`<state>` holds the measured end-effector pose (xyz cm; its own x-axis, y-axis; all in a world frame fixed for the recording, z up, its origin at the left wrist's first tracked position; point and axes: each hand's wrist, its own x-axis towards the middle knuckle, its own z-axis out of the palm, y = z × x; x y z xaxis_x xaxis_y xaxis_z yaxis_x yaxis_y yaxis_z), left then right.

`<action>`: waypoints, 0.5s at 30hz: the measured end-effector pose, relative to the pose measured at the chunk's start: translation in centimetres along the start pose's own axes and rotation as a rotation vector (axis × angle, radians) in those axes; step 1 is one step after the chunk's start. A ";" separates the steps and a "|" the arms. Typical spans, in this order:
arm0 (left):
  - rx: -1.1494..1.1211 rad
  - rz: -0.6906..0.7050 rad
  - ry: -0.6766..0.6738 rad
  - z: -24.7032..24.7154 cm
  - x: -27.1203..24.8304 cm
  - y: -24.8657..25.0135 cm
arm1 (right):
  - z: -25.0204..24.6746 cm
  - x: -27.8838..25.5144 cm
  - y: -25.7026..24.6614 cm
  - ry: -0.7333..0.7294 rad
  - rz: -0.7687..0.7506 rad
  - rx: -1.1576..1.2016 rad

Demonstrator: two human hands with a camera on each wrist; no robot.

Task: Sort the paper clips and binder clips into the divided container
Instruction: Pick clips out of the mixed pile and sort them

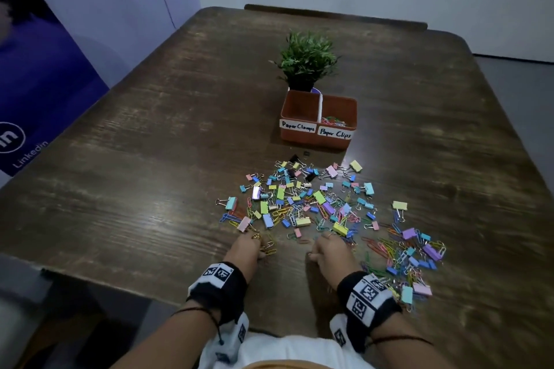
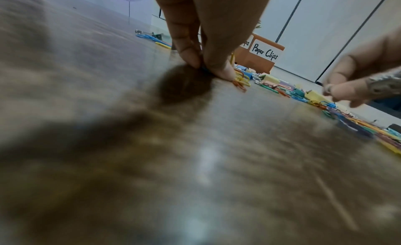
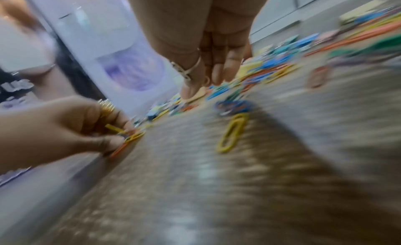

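Left hand (image 1: 248, 246) pinches a few paper clips (image 1: 267, 247) at the near edge of the mixed clip pile (image 1: 311, 204), likely gathering a batch. Right hand (image 1: 329, 250) reaches in, fingers extended, gripping nothing visible. Divided container (image 1: 317, 136) sits beyond the pile, some clips in its "Paper Clips" side.

The head view is dim, with a soft sheen from overhead light running down the dark wooden table (image 1: 144, 135); its edges bow outward from the wide lens. In the left wrist view the near tabletop is out of focus, a white glare streak crosses it, and a dark shadow pools under the left hand (image 2: 201, 34). The right wrist view is smeared by motion blur, the right hand (image 3: 208, 47) and the scattered clips (image 3: 282, 66) all soft, with a similar bright streak on the wood.
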<state>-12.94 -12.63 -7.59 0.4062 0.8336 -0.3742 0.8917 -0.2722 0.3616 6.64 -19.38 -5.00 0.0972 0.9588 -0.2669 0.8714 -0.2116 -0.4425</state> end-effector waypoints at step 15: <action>-0.113 0.143 -0.047 2.1 0.2 6.8 | 0.2 -4.1 4.5 0.092 0.182 0.099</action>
<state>-6.40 -15.35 -7.00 0.5386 0.7660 -0.3509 0.7973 -0.3287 0.5062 10.03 -24.30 -6.02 0.2963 0.9152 -0.2731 0.7845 -0.3963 -0.4770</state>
